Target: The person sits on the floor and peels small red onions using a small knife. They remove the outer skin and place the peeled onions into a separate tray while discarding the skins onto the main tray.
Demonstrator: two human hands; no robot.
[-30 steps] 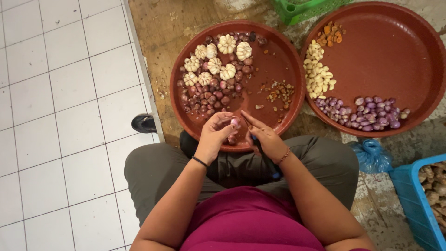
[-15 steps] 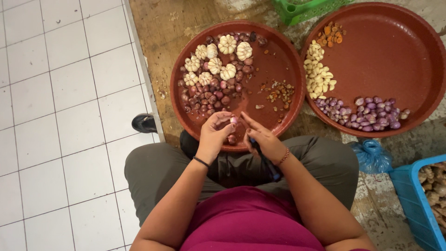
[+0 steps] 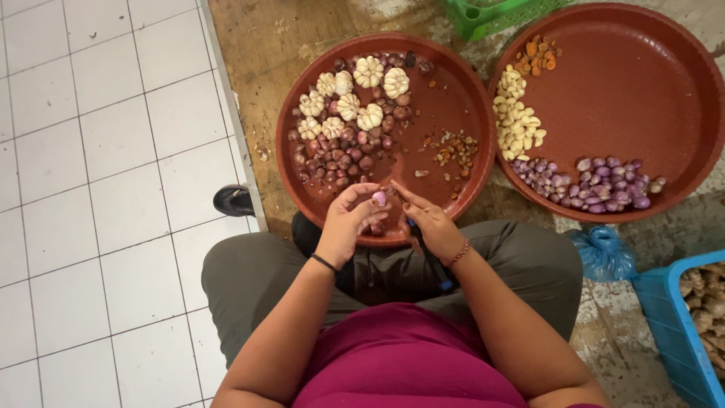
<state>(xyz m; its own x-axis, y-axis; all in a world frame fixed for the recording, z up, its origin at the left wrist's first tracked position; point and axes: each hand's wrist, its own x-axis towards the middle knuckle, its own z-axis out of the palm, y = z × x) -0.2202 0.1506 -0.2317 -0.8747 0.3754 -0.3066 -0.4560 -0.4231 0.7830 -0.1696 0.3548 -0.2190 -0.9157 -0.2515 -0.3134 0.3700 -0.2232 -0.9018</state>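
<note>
Both hands are still sitting over the near tray (image 3: 302,193); left hand (image 3: 349,221) is pinching a small shallot (image 3: 379,198), right hand (image 3: 430,223) is gripping a knife (image 3: 432,264).

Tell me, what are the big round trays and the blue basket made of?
The round trays look like plastic: even reddish-brown colour, smooth dull sheen, moulded rims. Clay is possible. The blue basket looks like plastic too: bright even colour, thin moulded wall.

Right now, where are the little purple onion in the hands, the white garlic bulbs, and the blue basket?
Shallot (image 3: 379,198), head view, its pale peeled top.
Garlic bulbs (image 3: 368,72), head view, middle of one bulb.
Blue basket (image 3: 664,317), head view, its left wall.
</note>
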